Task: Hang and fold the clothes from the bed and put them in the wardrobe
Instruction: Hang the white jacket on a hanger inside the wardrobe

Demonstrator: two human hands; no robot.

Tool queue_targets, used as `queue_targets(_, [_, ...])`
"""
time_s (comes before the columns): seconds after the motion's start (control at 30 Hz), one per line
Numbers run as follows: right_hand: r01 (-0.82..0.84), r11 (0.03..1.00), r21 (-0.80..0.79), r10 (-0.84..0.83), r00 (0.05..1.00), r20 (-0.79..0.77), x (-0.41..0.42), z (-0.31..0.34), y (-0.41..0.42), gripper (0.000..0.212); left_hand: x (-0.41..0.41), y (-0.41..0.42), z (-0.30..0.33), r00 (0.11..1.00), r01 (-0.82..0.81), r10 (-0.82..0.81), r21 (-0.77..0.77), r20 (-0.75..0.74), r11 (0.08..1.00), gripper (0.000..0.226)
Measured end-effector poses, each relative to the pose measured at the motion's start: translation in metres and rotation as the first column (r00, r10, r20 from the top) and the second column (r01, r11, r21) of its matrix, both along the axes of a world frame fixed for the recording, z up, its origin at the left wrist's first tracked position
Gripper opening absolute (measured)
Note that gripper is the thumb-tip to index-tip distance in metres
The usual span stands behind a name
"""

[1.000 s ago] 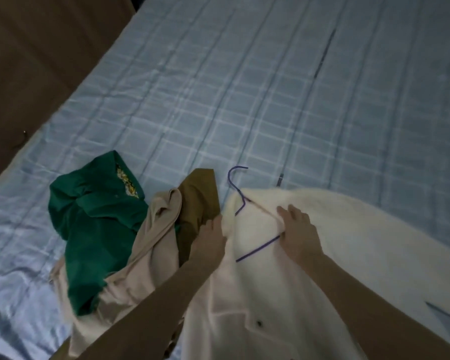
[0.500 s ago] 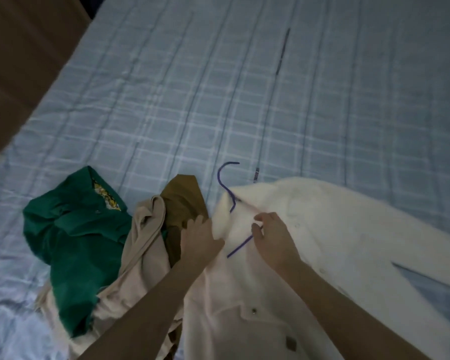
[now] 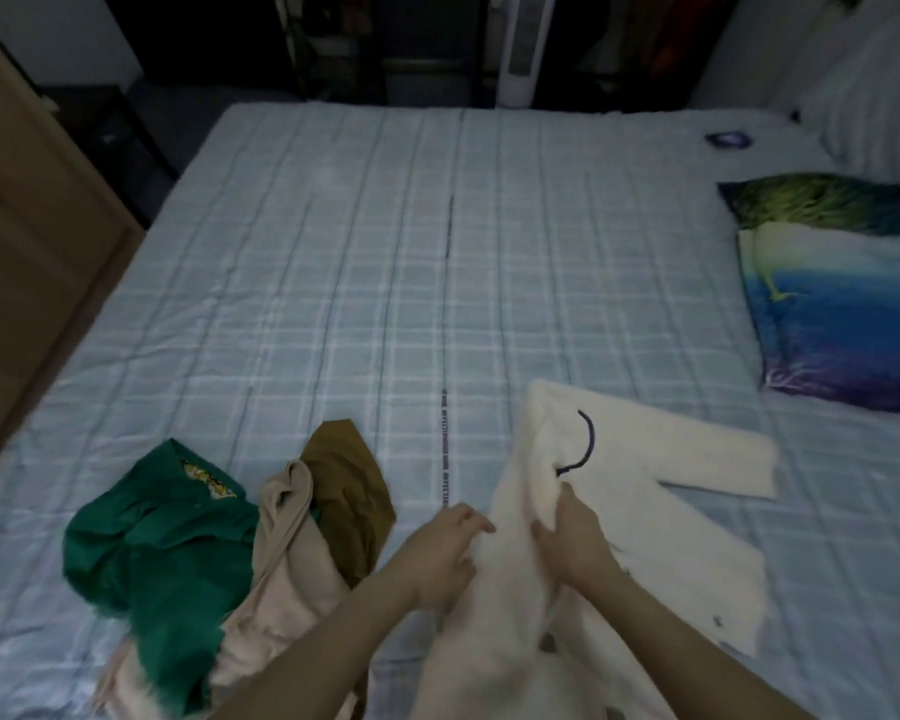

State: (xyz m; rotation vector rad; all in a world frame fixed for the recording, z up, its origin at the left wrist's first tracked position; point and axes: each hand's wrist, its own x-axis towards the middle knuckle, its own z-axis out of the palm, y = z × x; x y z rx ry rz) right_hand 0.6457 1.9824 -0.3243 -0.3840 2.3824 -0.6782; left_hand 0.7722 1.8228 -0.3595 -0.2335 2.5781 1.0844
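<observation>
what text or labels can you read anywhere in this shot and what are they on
Nothing here can be read.
Bed cover: a dark line of printed letters runs down its middle stripe, too small and blurred to read.
Green garment: a yellow patterned neck label, no legible words.
Cream coat, purple hanger, pillow: no text visible.

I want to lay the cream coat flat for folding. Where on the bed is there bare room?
The bed is bare beyond the cream coat and the clothes pile, up to its far edge; the pillow borders this on the right. A narrow bare strip separates pile and coat. The near edge is crowded.
</observation>
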Motion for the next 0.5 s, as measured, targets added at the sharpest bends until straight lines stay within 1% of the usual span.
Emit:
queue_targets(0.03, [-0.038,0.999,-0.004,0.038,0.999,-0.018,-0.002,0.011,0.011,0.041,-0.01,0.001,0.01,0.996,-0.047,0.042,-0.06,-0.08,0.997,0.052])
queue_targets(0.1, [-0.115,0.993,-0.005,0.114,0.992,-0.045,-0.005,0.036,0.035,0.043,-0.039,0.004,0.031,0.972,-0.087,0.048,-0.16,-0.231,0.983,0.057])
queue_targets(0.13, [-0.163,0.987,0.0,0.163,0.985,-0.062,-0.008,0.05,0.046,0.046,-0.056,0.006,0.042,0.957,-0.068,0.005,-0.207,-0.291,0.976,0.062])
queue_targets(0.2, [-0.262,0.965,0.004,0.261,0.96,-0.097,-0.016,0.078,0.072,0.045,-0.092,0.016,0.065,0.916,0.045,-0.166,-0.319,-0.366,0.947,0.069])
queue_targets(0.27, [-0.327,0.944,0.04,0.33,0.935,-0.128,-0.025,0.105,0.101,0.042,-0.125,0.034,0.089,0.864,0.206,-0.376,-0.446,-0.335,0.871,0.065])
queue_targets(0.3, [-0.343,0.936,0.075,0.351,0.927,-0.135,-0.029,0.118,0.117,0.043,-0.138,0.044,0.099,0.841,0.265,-0.443,-0.479,-0.309,0.837,0.06])
queue_targets(0.4, [-0.322,0.94,0.111,0.338,0.921,-0.191,-0.039,0.149,0.165,0.045,-0.167,0.075,0.125,0.799,0.347,-0.514,-0.459,-0.311,0.818,0.048])
queue_targets(0.5, [-0.268,0.956,0.123,0.292,0.915,-0.277,-0.041,0.16,0.213,0.054,-0.181,0.108,0.14,0.739,0.43,-0.608,-0.492,-0.289,0.757,0.03])
